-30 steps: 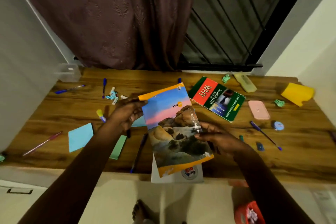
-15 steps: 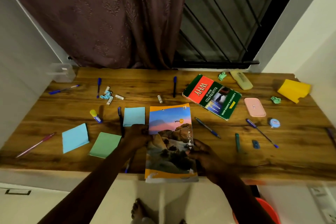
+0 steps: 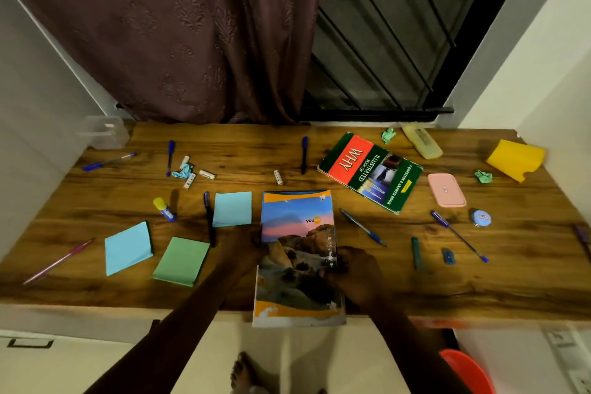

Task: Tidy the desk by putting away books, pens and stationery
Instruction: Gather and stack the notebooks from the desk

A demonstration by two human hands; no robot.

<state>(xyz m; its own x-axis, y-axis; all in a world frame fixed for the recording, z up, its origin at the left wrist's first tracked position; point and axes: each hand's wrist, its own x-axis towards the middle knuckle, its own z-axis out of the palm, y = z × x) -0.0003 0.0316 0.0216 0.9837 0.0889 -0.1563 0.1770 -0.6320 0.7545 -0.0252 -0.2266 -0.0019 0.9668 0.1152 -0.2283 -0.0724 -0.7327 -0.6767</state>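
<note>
One glossy landscape-cover notebook (image 3: 297, 233) has just been laid flat on the wooden table (image 3: 256, 153), ready for release; the left hand (image 3: 244, 248) and right hand (image 3: 356, 270) fingers (image 3: 335, 261) seemingly pinch its edges.

Bare to frame edge: left forearm (image 3: 198, 307), right forearm (image 3: 396, 339) — foot (image 3: 243, 374) bare, toes showing.

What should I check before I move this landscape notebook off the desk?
1. Both hands at notebook: ok, left hand at its left edge, right hand at its right.
2. Firm grip: cannot tell, fingers too dark.
3. Notebook fully on desk: not ok, near end overhangs the front edge.
4. Cover free of loose things: ok.
5. Blue pen clear of notebook: ok, lies apart.
</note>
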